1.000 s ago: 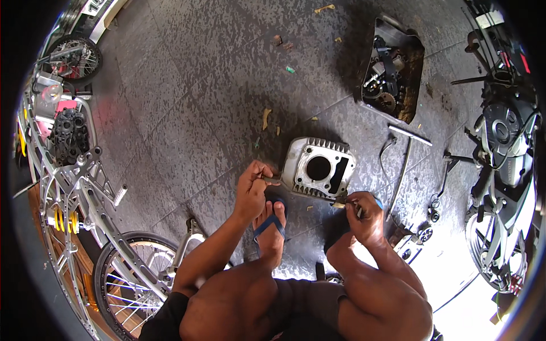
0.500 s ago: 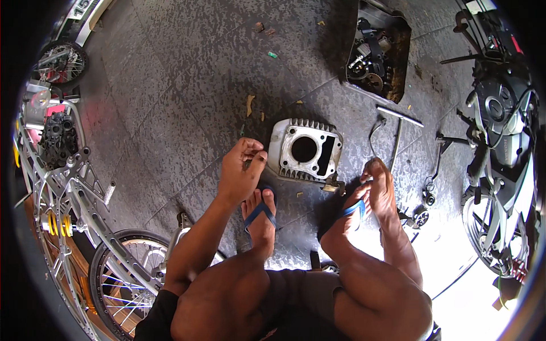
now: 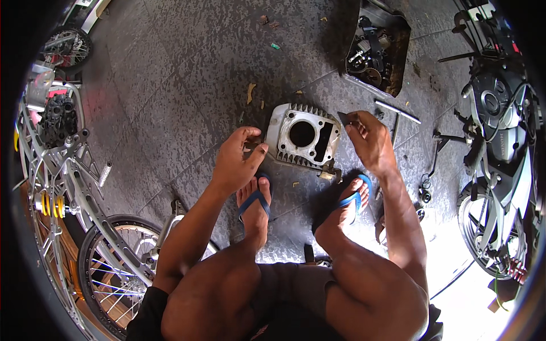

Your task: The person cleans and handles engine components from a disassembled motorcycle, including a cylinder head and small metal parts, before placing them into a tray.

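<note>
A silver engine cylinder block [image 3: 277, 132] with cooling fins lies on the floor in front of my feet, its round bore and a side slot facing up. At its left edge is my left hand [image 3: 236, 159], fingers half curled and thumb apart; whether the fingertips touch the block I cannot tell. Over by the block's right edge, my right hand [image 3: 369, 142] pinches a small dark flat piece [image 3: 343, 118]. The exact kind of this piece does not show.
A metal bin [image 3: 392, 85] of greasy engine parts stands at the far right, with a T-handle wrench [image 3: 398, 112] nearer me. On the right stands a motorcycle [image 3: 500, 125]; to the left are a bare frame [image 3: 108, 224] and spoked wheel [image 3: 122, 273]. My sandalled feet flank the block's near side.
My right hand has moved up and left from above my right foot to the block's right edge, where the dark piece now shows. My left hand stays almost in place.
</note>
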`<state>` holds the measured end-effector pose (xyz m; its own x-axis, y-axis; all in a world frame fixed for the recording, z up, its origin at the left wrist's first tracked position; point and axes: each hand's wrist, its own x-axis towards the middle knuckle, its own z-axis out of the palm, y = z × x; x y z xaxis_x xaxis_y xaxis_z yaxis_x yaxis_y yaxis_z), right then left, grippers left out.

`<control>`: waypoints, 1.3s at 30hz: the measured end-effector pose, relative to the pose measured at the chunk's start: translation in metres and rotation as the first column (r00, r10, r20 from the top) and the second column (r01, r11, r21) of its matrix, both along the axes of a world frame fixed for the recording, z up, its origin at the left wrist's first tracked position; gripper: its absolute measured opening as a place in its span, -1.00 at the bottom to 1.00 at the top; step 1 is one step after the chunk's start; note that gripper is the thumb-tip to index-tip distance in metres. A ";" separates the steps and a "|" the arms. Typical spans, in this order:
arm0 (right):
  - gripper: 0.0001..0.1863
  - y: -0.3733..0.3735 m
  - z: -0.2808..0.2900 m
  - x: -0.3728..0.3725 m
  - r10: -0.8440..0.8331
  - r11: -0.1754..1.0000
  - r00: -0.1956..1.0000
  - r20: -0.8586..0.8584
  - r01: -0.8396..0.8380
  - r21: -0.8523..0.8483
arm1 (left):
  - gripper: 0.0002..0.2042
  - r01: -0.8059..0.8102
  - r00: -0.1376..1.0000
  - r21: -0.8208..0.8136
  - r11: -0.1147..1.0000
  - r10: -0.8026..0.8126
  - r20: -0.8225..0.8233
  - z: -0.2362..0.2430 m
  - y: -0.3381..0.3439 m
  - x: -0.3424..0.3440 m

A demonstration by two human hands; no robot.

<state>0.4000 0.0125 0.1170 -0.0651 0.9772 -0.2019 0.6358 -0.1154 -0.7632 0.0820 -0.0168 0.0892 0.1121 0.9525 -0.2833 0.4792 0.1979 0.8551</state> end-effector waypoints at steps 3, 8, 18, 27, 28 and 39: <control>-0.85 0.012 -0.007 0.011 0.116 0.986 0.993 0.035 -0.120 0.114 | -0.69 0.000 1.000 -0.008 1.000 0.000 -0.002 0.001 -0.002 0.006; -0.83 -0.011 -0.027 0.013 0.413 0.802 0.879 0.237 -0.475 0.361 | -0.69 -0.025 1.000 -0.019 0.999 0.025 0.003 -0.005 -0.005 -0.007; -0.78 -0.015 -0.030 -0.003 0.106 0.890 0.977 0.185 -0.176 0.421 | -0.64 0.029 0.998 0.017 0.999 -0.028 -0.051 -0.007 0.004 -0.001; -0.67 -0.064 -0.014 -0.014 0.488 0.761 0.857 0.166 -0.511 0.400 | -0.39 0.165 0.978 -0.039 0.986 -0.169 -0.122 0.003 0.005 0.003; -0.67 -0.060 -0.014 -0.016 0.487 0.761 0.857 0.168 -0.511 0.400 | -0.39 0.166 0.978 -0.038 0.985 -0.169 -0.120 0.004 0.007 0.004; -0.78 -0.026 -0.036 -0.076 0.081 0.853 0.969 0.235 -0.190 0.487 | -0.25 0.247 0.942 -0.053 0.968 -0.253 -0.223 0.000 0.012 -0.001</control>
